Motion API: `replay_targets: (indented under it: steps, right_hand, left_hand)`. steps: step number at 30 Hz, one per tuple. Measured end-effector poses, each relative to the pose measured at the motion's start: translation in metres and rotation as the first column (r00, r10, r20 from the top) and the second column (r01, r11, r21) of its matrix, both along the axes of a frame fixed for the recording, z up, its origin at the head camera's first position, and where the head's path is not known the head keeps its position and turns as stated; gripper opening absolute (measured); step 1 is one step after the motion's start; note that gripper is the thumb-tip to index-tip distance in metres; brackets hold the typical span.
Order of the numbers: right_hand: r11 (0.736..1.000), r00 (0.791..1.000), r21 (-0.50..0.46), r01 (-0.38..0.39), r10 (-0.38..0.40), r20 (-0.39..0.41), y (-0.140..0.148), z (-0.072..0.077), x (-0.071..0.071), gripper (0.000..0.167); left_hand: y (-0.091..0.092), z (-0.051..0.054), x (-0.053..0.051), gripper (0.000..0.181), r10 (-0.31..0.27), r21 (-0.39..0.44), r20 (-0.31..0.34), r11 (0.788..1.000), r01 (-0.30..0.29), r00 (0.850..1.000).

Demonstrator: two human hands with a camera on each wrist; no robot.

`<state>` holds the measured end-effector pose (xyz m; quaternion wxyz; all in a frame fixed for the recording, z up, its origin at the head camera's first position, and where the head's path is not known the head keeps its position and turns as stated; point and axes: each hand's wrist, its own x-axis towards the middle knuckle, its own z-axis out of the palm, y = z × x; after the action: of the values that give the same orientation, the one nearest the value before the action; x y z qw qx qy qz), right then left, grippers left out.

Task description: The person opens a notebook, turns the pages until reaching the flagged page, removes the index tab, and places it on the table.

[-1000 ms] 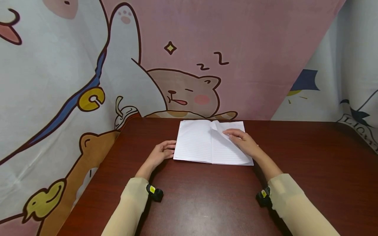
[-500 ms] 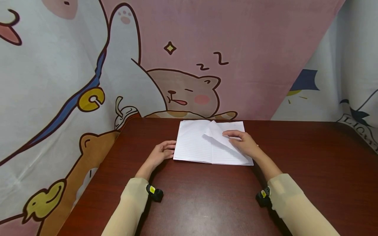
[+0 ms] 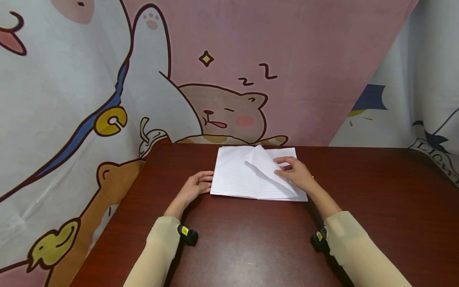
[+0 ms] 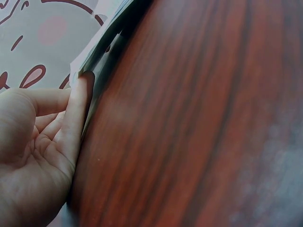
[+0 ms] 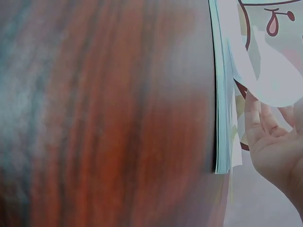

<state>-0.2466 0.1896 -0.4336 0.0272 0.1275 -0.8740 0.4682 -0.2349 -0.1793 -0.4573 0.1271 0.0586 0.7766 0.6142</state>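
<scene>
An open lined notebook [image 3: 233, 171] lies on the table. My left hand [image 3: 193, 186] rests at its left edge, fingers nearly straight and touching the edge. In the left wrist view, a fingertip of that hand [image 4: 42, 142] meets the notebook's corner [image 4: 85, 66]. My right hand [image 3: 295, 173] is over the right half, pinching a lifted page [image 3: 267, 165] between thumb and fingers. The page's free corner bends up and leftward across the fold. In the right wrist view, the curled page [image 5: 274, 75] hangs above the fingers of the right hand [image 5: 274, 142].
The dark reddish-brown wooden table [image 3: 244, 243] stretches to both sides and in front of the notebook. A cartoon-printed cloth [image 3: 305, 79] hangs right behind the table's far edge. Small black cameras [image 3: 188, 235] sit on both wrists.
The page in the right hand has lifted and folded further over, its corner moving left past the fold. The right fingers have shifted slightly and drawn closer on it. The left hand stays put.
</scene>
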Motion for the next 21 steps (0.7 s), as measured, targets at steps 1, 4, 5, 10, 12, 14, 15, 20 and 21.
replay_targets:
  steps: [1,4,5,10,12,14,15,20,21]
  right_hand:
    - [1.0,1.0,0.005,0.007,-0.007,0.007,-0.0004,0.0004,0.0001,0.04]
    - [0.999,0.999,0.016,0.028,-0.028,0.018,-0.0016,0.0003,-0.0002,0.038]
    - [0.999,0.999,0.018,0.03,-0.03,0.013,-0.0021,0.0002,-0.0004,0.037]
    - [1.0,0.999,0.013,0.027,-0.026,-0.035,-0.0047,-0.0006,-0.0011,0.03]
    - [1.0,0.999,0.007,0.019,-0.019,-0.051,-0.0056,-0.0001,-0.0009,0.028]
    - [1.0,0.998,-0.001,0.012,-0.012,-0.06,-0.0067,0.001,0.0,0.027]
    - [1.0,0.998,-0.009,0.004,-0.004,-0.063,-0.0072,0.0019,0.0009,0.027]
    - [0.997,0.997,-0.055,-0.044,0.041,-0.06,-0.0091,0.0033,0.0026,0.026]
    - [0.996,0.997,-0.069,-0.057,0.053,-0.058,-0.0097,0.0034,0.0027,0.026]
  left_hand:
    - [-0.0001,-0.0004,-0.0001,0.044,-0.001,0.0,-0.003,1.0,0.001,1.0]
    - [-0.0004,-0.0001,-0.0001,0.044,-0.005,0.003,-0.004,1.0,0.005,1.0]
    - [-0.0005,0.0,-0.0001,0.044,-0.009,0.004,-0.005,1.0,0.009,1.0]
    - [-0.0005,0.0007,0.0004,0.045,-0.026,0.011,-0.009,1.0,0.026,1.0]
    - [-0.0006,0.0009,0.0009,0.045,-0.031,0.011,-0.011,0.999,0.031,0.999]
    - [-0.0006,0.0011,0.0013,0.045,-0.032,0.011,-0.013,0.999,0.033,0.999]
    - [-0.0007,0.0011,0.0014,0.045,-0.033,0.011,-0.014,0.999,0.033,0.999]
    - [-0.0008,0.0007,0.0012,0.045,-0.031,0.01,-0.014,0.999,0.032,0.999]
    - [-0.0008,0.0004,0.0011,0.045,-0.032,0.01,-0.015,0.999,0.032,0.999]
